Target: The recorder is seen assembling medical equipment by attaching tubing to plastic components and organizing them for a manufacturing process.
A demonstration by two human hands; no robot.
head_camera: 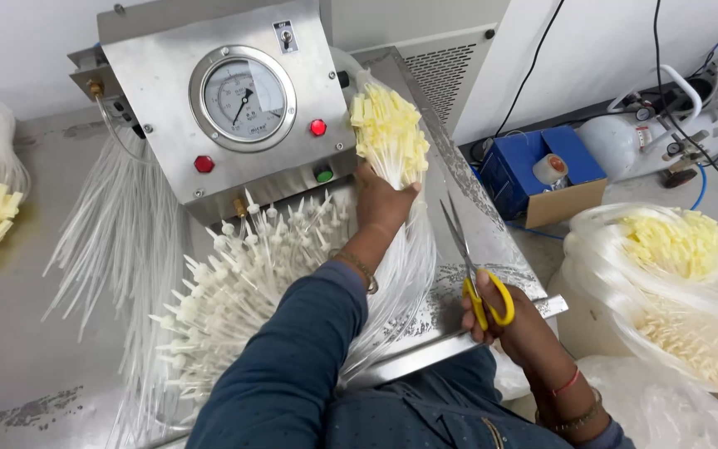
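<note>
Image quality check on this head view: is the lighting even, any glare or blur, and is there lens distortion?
Head view: bright, even lighting with soft shadows; mild glare on the gauge glass and steel panel; the left hand on the tube bundle and the right hand with scissors are sharp; edges bow slightly from the wide lens, and the far white tubes look soft.

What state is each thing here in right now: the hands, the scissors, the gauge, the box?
Left hand: gripping a bundle of yellow-tipped tubes.
Right hand: holding the scissors.
Scissors: blades nearly closed, pointing up.
Pressure gauge: needle up and right of centre.
Blue box: open, tape roll inside.
</note>
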